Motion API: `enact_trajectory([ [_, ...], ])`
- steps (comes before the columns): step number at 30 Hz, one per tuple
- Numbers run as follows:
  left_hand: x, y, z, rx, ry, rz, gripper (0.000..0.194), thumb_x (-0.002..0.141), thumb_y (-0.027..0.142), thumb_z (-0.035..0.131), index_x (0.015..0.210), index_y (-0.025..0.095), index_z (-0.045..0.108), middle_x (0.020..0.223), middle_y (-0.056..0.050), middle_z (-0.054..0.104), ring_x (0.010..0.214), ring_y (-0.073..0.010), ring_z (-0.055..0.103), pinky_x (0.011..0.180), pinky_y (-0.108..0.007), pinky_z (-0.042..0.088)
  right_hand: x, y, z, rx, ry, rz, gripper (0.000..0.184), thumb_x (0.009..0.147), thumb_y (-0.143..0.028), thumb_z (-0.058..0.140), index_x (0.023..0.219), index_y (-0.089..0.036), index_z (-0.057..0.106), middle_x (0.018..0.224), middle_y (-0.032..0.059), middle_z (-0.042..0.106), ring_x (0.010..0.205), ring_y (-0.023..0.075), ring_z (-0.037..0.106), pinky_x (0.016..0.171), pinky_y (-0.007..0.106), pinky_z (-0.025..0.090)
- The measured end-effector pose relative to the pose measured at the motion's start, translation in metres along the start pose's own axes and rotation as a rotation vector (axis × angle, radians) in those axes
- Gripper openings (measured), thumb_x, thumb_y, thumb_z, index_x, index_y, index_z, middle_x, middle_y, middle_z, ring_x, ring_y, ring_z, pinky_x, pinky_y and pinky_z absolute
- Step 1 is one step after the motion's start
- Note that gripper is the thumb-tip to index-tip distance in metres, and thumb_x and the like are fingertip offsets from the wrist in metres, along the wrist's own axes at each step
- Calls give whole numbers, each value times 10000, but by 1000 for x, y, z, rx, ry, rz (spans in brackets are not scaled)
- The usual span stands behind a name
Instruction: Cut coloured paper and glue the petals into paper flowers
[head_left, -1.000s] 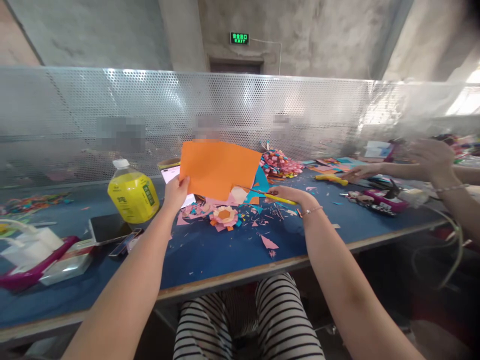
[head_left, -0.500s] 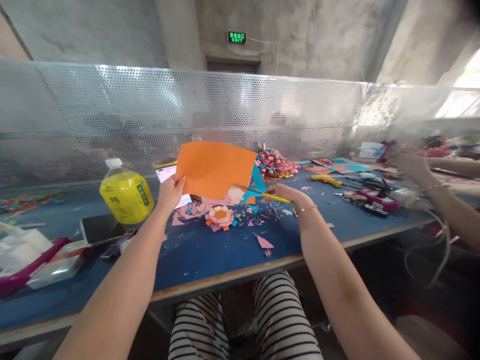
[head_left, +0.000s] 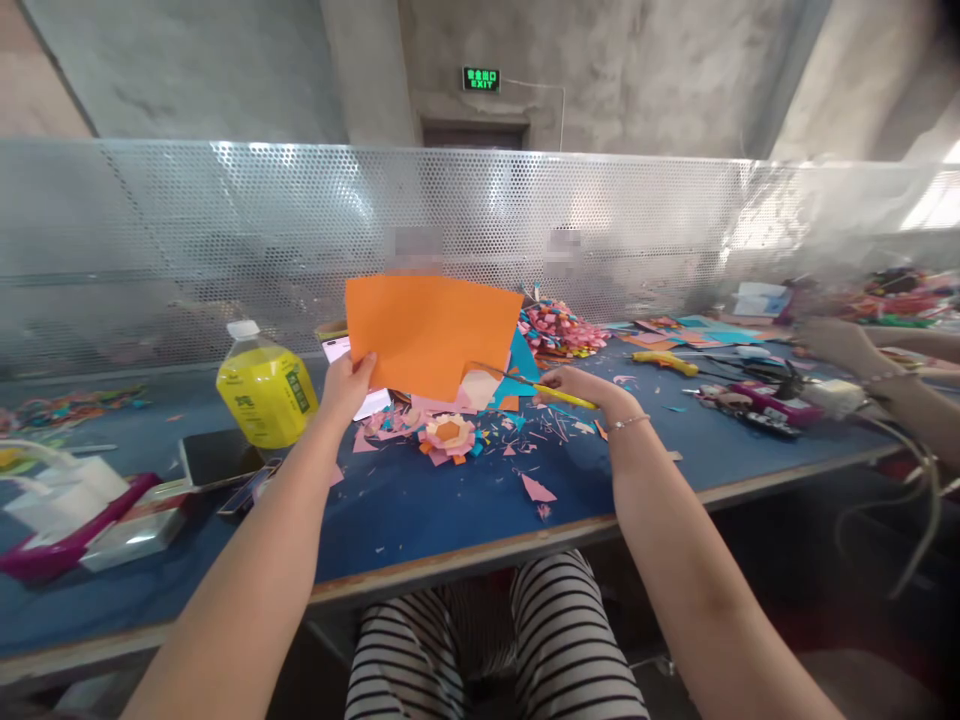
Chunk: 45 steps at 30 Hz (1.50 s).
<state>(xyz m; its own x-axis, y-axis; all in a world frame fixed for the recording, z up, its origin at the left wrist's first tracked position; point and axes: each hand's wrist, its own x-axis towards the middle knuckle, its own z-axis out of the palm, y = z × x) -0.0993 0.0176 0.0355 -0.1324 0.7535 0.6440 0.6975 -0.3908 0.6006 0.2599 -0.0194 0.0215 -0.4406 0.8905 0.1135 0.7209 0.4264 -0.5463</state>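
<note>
Gripping the orange sheet (head_left: 431,335) at its lower left edge with the left hand (head_left: 351,385), thumb pressed to the near face. Clasping the yellow-handled tool (head_left: 566,395) in the right hand (head_left: 581,386), fingers closed around it, well apart from the left. Pointing its thin dark end leftward to the sheet's lower right part; too small to tell the exact kind of tool or whether open or shut. Wearing a bracelet (head_left: 627,423) on the right wrist.

Holding the sheet raised and tilted over the far part of the blue table (head_left: 412,520), with a pale paper piece (head_left: 480,388) by the tool's end and blue paper (head_left: 521,365) showing past the sheet's right edge. Seeing a layered paper flower (head_left: 448,432) on the table below the sheet, among small scraps (head_left: 538,488). Showing beyond, to the right, a heap of pink and blue strips (head_left: 559,328), then a yellow device (head_left: 664,361). Finding a bottle of yellow liquid (head_left: 266,390) upright to the left, near a dark flat device (head_left: 217,458). Glimpsing another person's hand (head_left: 836,342), blurred, at far right.
</note>
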Motion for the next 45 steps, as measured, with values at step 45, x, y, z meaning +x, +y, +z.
enact_trajectory([
  [45, 1, 10, -5, 188, -17, 13, 422, 779, 388, 386, 993, 111, 621, 952, -116, 670, 882, -242, 606, 725, -285, 450, -2, -17, 4, 6, -41, -63, 420, 704, -565, 513, 670, -148, 549, 602, -21, 416, 557, 83, 334, 534, 243, 259],
])
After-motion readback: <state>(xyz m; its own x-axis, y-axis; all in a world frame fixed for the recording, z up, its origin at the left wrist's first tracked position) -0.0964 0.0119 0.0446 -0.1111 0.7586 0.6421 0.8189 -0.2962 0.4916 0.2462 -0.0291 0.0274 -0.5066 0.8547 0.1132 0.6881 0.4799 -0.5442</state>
